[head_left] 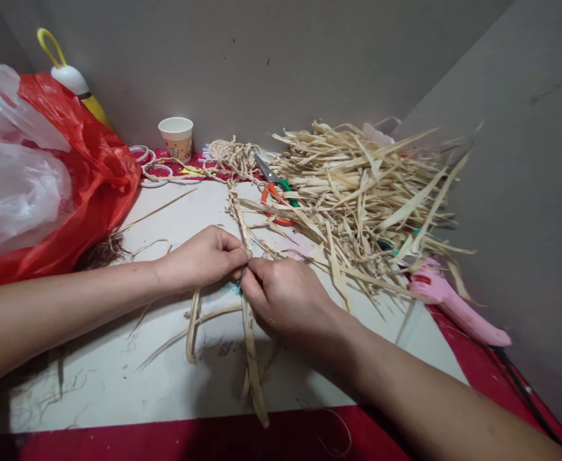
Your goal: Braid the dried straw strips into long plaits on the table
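My left hand [206, 256] and my right hand [283, 294] meet at the middle of a white board [117, 378]. Both pinch a braid of pale dried leaf strips [239, 214] at the point where the plait ends. The braided part runs away from my hands toward a coiled braid [227, 153] at the back. Loose strip ends [254, 371] hang from my fingers toward the near edge.
A large heap of dried leaf strips [367, 186] fills the right side, with orange-handled scissors [275, 192] at its left edge and a pink glue gun [454, 304] to its right. A paper cup [176, 136], white rings [148, 166] and red and clear plastic bags [54, 173] sit left.
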Demonstrator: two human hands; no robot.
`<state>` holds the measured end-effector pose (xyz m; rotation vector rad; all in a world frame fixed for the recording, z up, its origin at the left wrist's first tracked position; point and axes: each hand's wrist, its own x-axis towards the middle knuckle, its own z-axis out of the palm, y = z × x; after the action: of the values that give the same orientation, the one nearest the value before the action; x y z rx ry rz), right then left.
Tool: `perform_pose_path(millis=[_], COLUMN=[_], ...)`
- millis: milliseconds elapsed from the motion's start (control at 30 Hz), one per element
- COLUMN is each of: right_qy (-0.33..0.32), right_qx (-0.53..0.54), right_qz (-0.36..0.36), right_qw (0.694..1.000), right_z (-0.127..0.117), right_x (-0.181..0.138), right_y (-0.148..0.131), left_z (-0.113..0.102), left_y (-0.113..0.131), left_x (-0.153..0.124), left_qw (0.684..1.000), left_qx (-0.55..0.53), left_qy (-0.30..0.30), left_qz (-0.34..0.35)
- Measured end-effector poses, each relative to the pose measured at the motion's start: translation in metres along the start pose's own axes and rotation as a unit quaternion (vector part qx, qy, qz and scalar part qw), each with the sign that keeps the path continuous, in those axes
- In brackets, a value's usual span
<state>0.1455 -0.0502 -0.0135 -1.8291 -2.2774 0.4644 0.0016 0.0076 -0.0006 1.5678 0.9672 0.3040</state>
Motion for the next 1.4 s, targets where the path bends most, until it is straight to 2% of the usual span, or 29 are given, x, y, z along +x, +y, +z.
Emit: perform_pose_path(millis=[100,200,300,333,367,467,500,533,567,667,767,867,967,1033,1133,1233,1300,1400], right_qy=[-0.005,-0.024,-0.08,-0.077,-0.048,0.124,0.151,0.146,0.112,-0.044,-0.114,-0.132,-0.125,-0.13,-0.156,-0.168,-0.153,-0.124], right_qx=[-0.046,-0.027,0.107,0.171,0.232,0.358,0.391,0.429,0.472,0.578,0.606,0.598,0.54,0.513,0.534,0.572,0.574,0.551], right_qz=[-0.018,-0.06,-0.092,-0.083,-0.062,0.026,0.048,0.062,0.068,0.046,0.04,0.059,0.041,0.02,0.015,0.051,0.071,0.083], right_qw=[0.999,0.998,0.987,0.979,0.969,0.925,0.907,0.889,0.872,0.814,0.787,0.789,0.831,0.849,0.831,0.801,0.801,0.821], right_z=[0.0,-0.004,-0.017,-0.023,-0.029,-0.038,-0.036,-0.033,-0.028,-0.01,-0.003,-0.005,-0.007,-0.007,-0.007,-0.006,-0.005,-0.002], right_x=[-0.003,-0.008,-0.014,-0.015,-0.015,-0.007,-0.003,0.002,0.006,0.015,0.015,0.013,0.015,0.017,0.019,0.02,0.02,0.02], right_y=[-0.003,-0.006,-0.007,-0.006,-0.005,0.001,0.003,0.005,0.006,0.007,0.006,0.01,0.018,0.021,0.02,0.015,0.013,0.012], left_z=[0.001,0.0,-0.006,-0.009,-0.013,-0.022,-0.024,-0.026,-0.026,-0.025,-0.022,-0.021,-0.022,-0.023,-0.024,-0.022,-0.02,-0.017], left_y=[-0.001,-0.001,0.003,0.005,0.008,0.013,0.014,0.014,0.014,0.01,0.005,0.002,0.003,0.005,0.007,0.006,0.006,0.008], left_x=[0.0,0.0,-0.002,-0.003,-0.005,-0.009,-0.01,-0.01,-0.01,-0.008,-0.005,-0.005,-0.006,-0.007,-0.008,-0.01,-0.011,-0.012], left_qw=[0.998,0.994,0.991,0.99,0.989,0.986,0.985,0.984,0.984,0.987,0.99,0.994,0.997,0.997,0.996,0.993,0.987,0.976], left_qx=[-0.052,-0.094,-0.124,-0.132,-0.138,-0.151,-0.153,-0.154,-0.154,-0.141,-0.111,-0.076,-0.036,-0.009,0.031,0.093,0.138,0.201], left_qy=[0.008,0.009,0.002,0.0,-0.003,-0.019,-0.024,-0.027,-0.031,-0.056,-0.072,-0.067,-0.073,-0.081,-0.088,-0.071,-0.059,-0.038], left_qz=[-0.034,-0.051,-0.052,-0.053,-0.054,-0.07,-0.077,-0.081,-0.082,-0.061,-0.037,-0.028,-0.015,-0.007,0.003,0.026,0.049,0.073])
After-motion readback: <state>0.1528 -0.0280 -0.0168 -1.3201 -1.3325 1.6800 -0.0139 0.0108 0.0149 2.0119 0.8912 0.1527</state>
